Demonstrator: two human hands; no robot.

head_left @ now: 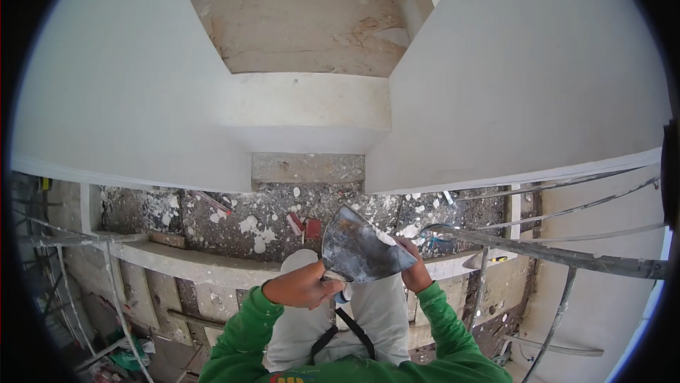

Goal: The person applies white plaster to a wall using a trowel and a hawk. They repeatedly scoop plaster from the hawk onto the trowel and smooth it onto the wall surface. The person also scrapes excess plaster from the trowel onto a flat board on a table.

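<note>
In front of my lap is a broad, fan-shaped dark grey metal trowel (363, 247), its face smeared with pale residue. White plaster (385, 238) clings along its upper right edge. My left hand (303, 286) is closed at the trowel's lower left corner, fingers curled, beside a small white and blue part (343, 294) that may be a handle. At the opposite corner my right hand (416, 269) grips the edge; its fingers are partly hidden behind the blade.
Smooth pale walls (127, 71) flank an opening with a ledge (308, 103). Below lies a plaster-spattered floor strip (234, 220) with red pieces (304, 226). Metal scaffold tubes (559, 254) cross at right, more poles (117, 294) at left. A plank (198, 262) runs across under me.
</note>
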